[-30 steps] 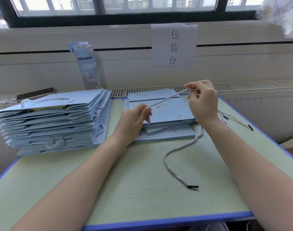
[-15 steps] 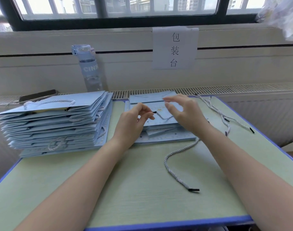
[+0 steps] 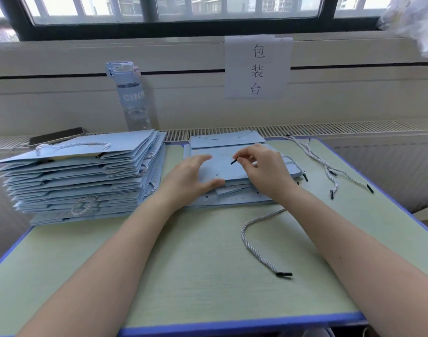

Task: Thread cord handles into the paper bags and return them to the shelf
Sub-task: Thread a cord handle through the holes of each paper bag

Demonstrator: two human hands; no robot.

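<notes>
Pinching the black stiffened tip (image 3: 233, 162) of a white twisted cord (image 3: 247, 237) between thumb and forefinger, the right hand (image 3: 264, 170) holds it just above the top flat pale-blue paper bag (image 3: 220, 155) of the small pile in the middle of the green table (image 3: 183, 276). The left hand (image 3: 192, 176) lies spread on that bag, fingers relaxed and gripping nothing, near a punched hole (image 3: 217, 174). The cord is probably limp and light, so only the rigid tip will steer, and taking it close behind the tip seems best. The thin paper likely creases and slides easily, so a flat palm should pin it. A second ago the cord ran taut between both raised hands; half a second ago the left fingers held the tip. Now the right has it, and the left has let go.
</notes>
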